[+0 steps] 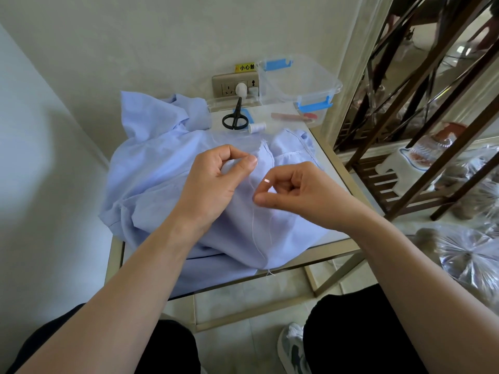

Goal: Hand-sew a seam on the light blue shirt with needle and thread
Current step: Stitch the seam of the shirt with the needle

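Shirt (162, 171) spread on table (328, 161), scissors (235, 118) behind it, thread spool (256, 127) just right of scissors, box (297, 82) behind them

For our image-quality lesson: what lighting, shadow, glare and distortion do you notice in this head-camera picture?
Head view: soft light; a broad blurred shadow on the left wall; glare on the bags at right; shelf posts lean from wide-angle distortion; thread faint against the shirt.

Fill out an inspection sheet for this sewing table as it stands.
Surface: glass-topped table, mostly covered by cloth.
Job's things: light blue shirt spread out, hanging over the near edge; white thread trails across it.
Clutter: black scissors, thread spool, clear box at the back.
Fingers: left hand pinches shirt fabric; right hand pinches the thread.
Cables: nothing seen; white plug in wall socket.
Surroundings: wooden shelf to the right.
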`<state>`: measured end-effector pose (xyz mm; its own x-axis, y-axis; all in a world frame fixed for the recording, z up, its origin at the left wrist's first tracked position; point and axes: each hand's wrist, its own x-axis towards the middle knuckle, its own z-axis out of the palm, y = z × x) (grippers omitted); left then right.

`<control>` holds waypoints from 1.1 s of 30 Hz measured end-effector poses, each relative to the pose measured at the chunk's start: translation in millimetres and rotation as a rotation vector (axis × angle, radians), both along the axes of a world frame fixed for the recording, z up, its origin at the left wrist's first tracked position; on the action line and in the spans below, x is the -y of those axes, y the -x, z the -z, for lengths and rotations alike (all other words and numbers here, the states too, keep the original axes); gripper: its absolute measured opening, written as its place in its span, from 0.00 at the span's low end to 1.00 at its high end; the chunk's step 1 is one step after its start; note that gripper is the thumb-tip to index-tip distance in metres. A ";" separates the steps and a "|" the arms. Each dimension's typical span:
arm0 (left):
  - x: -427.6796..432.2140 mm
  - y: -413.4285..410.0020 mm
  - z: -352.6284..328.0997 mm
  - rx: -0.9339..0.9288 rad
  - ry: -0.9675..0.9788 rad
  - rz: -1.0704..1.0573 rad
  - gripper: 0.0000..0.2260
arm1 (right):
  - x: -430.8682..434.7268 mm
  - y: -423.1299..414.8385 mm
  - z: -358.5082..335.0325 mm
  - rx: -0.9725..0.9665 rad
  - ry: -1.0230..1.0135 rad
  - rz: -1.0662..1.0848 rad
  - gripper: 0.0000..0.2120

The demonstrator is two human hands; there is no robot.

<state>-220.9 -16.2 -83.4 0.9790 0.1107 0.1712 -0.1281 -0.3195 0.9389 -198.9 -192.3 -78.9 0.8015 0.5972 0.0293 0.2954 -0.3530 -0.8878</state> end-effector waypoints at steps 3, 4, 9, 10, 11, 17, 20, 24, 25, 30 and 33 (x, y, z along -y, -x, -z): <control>-0.8 -0.3 -0.2 -0.019 0.019 0.011 0.06 | 6.0 -7.0 -2.7 -0.033 -0.161 0.115 0.04; -1.4 -0.5 -0.3 -0.036 0.040 0.013 0.06 | 8.8 -9.3 -2.7 -0.057 -0.231 0.144 0.05; -2.7 -0.2 -2.2 -0.091 0.052 0.057 0.05 | 17.6 -13.1 -2.4 0.036 -0.267 0.186 0.06; -3.1 0.0 -2.9 -0.100 0.054 0.070 0.05 | 18.4 -12.8 -3.3 0.026 -0.285 0.192 0.04; -3.6 0.1 -3.7 -0.109 0.055 0.086 0.05 | 18.8 -12.2 -4.8 0.024 -0.303 0.201 0.03; -5.0 1.6 -5.6 -0.166 0.023 0.178 0.04 | 20.3 -8.6 -9.1 -0.031 -0.233 0.067 0.06; -5.6 2.0 -6.1 -0.178 -0.010 0.181 0.03 | 21.5 -10.2 -7.4 -0.099 -0.168 0.011 0.05; -7.1 2.0 -6.9 -0.182 -0.008 0.181 0.03 | 24.8 -9.9 -9.6 -0.171 -0.173 0.016 0.07; -7.3 1.7 -6.8 -0.182 -0.002 0.177 0.03 | 25.3 -9.5 -9.9 -0.180 -0.168 0.022 0.08; -8.1 1.3 -6.8 -0.186 -0.020 0.155 0.04 | 25.9 -9.4 -10.3 -0.202 -0.161 0.059 0.11; -9.2 1.2 -7.1 -0.179 -0.023 0.150 0.05 | 25.8 -9.9 -10.2 -0.213 -0.158 0.060 0.11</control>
<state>-222.1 -7.0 -76.2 0.9992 -0.0404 -0.0057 -0.0080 -0.3313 0.9435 -189.0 -218.0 -68.7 0.8335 0.5497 -0.0550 0.0787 -0.2166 -0.9731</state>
